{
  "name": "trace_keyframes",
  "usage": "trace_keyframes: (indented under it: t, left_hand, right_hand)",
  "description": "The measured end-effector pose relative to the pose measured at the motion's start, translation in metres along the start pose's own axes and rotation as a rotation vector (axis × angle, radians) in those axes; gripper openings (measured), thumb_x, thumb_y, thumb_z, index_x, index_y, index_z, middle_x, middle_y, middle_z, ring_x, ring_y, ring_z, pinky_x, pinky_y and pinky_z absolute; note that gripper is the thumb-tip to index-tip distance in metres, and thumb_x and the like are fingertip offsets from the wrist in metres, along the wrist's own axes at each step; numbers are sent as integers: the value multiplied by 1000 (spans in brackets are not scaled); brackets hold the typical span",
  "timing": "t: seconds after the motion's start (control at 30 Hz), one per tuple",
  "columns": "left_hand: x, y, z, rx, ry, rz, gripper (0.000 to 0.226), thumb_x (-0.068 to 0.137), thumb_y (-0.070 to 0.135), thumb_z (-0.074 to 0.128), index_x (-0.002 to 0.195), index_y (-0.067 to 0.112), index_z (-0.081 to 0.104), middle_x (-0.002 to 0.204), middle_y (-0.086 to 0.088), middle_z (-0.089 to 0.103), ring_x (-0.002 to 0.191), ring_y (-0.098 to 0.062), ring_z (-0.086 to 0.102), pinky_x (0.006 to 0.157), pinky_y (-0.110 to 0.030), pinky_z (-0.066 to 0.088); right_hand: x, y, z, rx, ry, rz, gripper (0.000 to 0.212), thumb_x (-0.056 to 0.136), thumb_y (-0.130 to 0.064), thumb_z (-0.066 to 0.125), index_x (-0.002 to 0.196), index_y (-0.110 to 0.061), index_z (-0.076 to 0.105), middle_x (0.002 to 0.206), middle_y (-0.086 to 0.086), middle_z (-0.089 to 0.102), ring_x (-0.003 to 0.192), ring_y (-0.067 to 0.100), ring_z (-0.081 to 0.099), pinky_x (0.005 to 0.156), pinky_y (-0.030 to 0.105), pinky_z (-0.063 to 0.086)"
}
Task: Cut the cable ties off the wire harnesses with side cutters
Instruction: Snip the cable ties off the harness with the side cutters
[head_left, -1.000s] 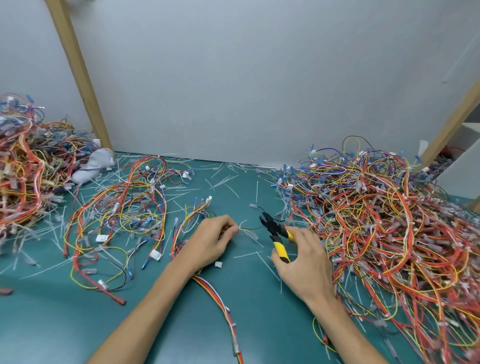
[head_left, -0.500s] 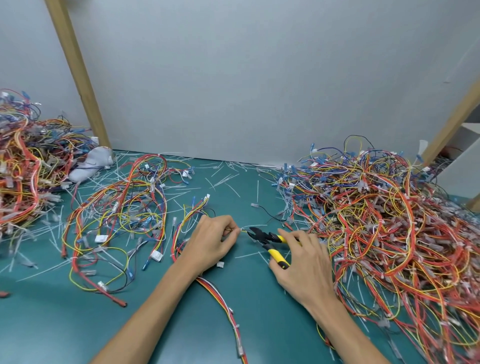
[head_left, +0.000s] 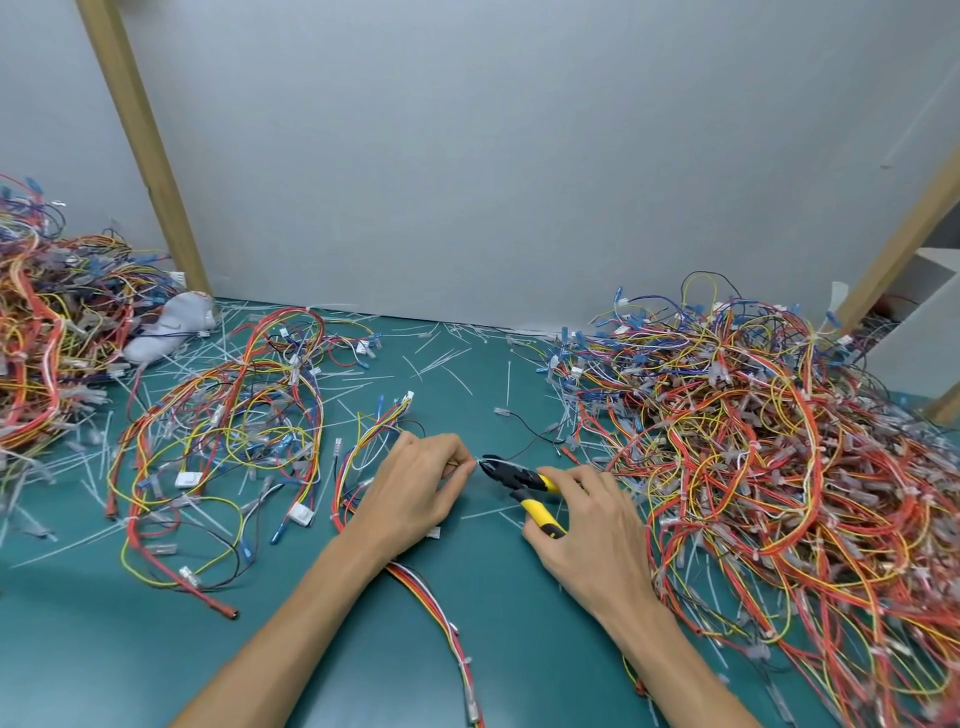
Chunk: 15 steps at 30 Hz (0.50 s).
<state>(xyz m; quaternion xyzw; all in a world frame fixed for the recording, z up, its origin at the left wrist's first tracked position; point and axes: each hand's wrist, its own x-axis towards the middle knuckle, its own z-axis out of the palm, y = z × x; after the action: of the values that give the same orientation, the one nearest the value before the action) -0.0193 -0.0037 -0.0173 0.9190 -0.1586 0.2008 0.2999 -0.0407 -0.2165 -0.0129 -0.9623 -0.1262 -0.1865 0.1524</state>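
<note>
You have one pair of side cutters (head_left: 519, 480). Your right hand (head_left: 597, 530) has its fingers wrapped round the yellow handles. The black tips sit at the one wire harness (head_left: 431, 608) your left hand (head_left: 415, 488) pinches with curled fingers, mid-desk. There are three masses of harnesses: the far-left heap (head_left: 47, 322), the middle-left spread (head_left: 223, 426) and the right heap (head_left: 753, 441), which crowds your right forearm. Cut cable ties (head_left: 441, 364), too many to count, litter the back edge. Bare desk (head_left: 78, 665) lies near left.

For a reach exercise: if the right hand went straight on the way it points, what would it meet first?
Probably the left hand, whose fingers sit just ahead of the right hand's yellow-handled side cutters; depth unclear.
</note>
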Motion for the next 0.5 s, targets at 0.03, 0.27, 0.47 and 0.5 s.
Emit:
trace_keyframes:
  t: [0.03, 0.27, 0.47, 0.5]
  left_hand:
    - [0, 0, 0, -2, 1, 2, 13, 94, 21, 60, 81, 21, 55, 67, 13, 52, 62, -13, 47, 74, -25, 30]
    - [-1, 1, -2, 39, -17, 50, 10, 94, 19, 60, 84, 18, 58, 74, 13, 57, 67, -12, 52, 74, -29, 35]
    - [-2, 5, -5, 59, 31, 73, 9, 96, 24, 55, 88, 20, 58, 82, 15, 51, 77, -12, 50, 79, -32, 36]
    - [-3, 6, -6, 40, 50, 63, 10, 97, 27, 53, 89, 22, 57, 84, 16, 51, 80, -11, 49, 81, -30, 35]
  right_hand:
    - [0, 0, 0, 4, 0, 2, 45, 73, -41, 71, 115, -26, 68, 100, -8, 63, 94, 19, 58, 77, 36, 51]
    - [0, 3, 1, -30, 38, -37, 37, 67, -33, 81, 102, -24, 72, 86, -8, 65, 80, 19, 61, 65, 32, 50]
    - [2, 1, -2, -3, 28, -13, 25, 72, -38, 71, 96, -28, 71, 77, -9, 65, 73, 17, 59, 57, 30, 44]
    - [2, 0, -3, 8, 25, -4, 23, 73, -40, 68, 95, -30, 70, 76, -9, 65, 73, 16, 59, 57, 30, 45]
